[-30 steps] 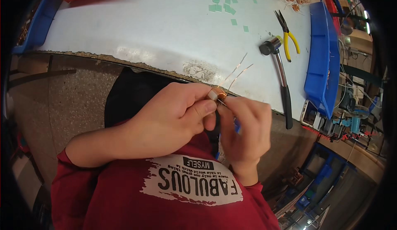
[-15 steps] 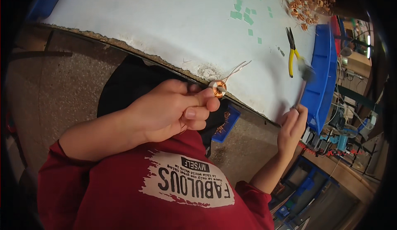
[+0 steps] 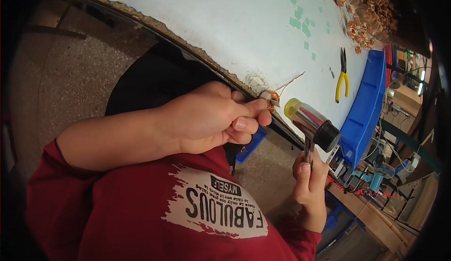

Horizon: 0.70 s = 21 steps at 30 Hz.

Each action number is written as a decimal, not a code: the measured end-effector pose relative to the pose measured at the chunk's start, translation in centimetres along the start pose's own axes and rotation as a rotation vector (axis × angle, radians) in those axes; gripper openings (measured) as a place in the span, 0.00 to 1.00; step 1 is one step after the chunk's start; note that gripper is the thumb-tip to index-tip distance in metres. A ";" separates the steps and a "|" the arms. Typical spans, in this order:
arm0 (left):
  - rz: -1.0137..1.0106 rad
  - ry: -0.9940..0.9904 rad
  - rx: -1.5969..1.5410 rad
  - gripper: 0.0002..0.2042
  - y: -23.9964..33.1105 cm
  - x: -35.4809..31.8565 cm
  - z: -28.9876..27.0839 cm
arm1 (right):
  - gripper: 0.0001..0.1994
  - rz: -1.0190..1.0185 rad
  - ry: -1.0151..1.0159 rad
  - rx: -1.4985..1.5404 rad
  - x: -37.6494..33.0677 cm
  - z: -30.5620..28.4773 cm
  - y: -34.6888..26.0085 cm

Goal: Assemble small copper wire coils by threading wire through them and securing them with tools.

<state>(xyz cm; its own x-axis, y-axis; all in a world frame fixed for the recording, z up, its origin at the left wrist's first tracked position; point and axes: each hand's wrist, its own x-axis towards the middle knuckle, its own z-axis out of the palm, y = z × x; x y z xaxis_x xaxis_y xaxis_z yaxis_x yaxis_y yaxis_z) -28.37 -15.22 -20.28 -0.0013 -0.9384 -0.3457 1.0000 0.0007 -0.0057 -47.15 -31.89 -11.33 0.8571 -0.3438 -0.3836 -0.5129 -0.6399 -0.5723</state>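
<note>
coil (image 3: pixel 271 100): copper-orange
mallet (image 3: pixel 312 125): yellow, chrome, black
pliers (image 3: pixel 341 75), beyond mallet: yellow handles
bin (image 3: pixel 364 111): blue
table (image 3: pixel 225 26): white

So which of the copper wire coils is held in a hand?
The single small copper coil pinched by the left hand at the table edge; the others lie heaped in the pile of coils at the far corner.

White printed patch (image 3: pixel 218 209) on red shirt chest, dark lettering; small green labels (image 3: pixel 300 21) scattered on tabletop.

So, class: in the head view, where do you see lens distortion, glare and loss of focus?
Head view: the white table edge bows, corners go black; glare streaks the mallet head's metal; the coil pile near the rim looks soft.
</note>
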 end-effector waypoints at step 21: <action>-0.002 -0.018 0.020 0.05 0.2 0.0 0.0 | 0.04 -0.025 -0.067 -0.022 -0.1 -0.3 1.3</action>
<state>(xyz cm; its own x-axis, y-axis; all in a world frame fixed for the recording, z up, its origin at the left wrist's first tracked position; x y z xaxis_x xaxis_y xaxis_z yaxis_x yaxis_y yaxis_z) -28.20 -15.25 -20.31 -0.0037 -0.9444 -0.3286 0.9999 -0.0083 0.0128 -47.85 -32.87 -11.79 0.8642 -0.2813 -0.4173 -0.4894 -0.6629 -0.5666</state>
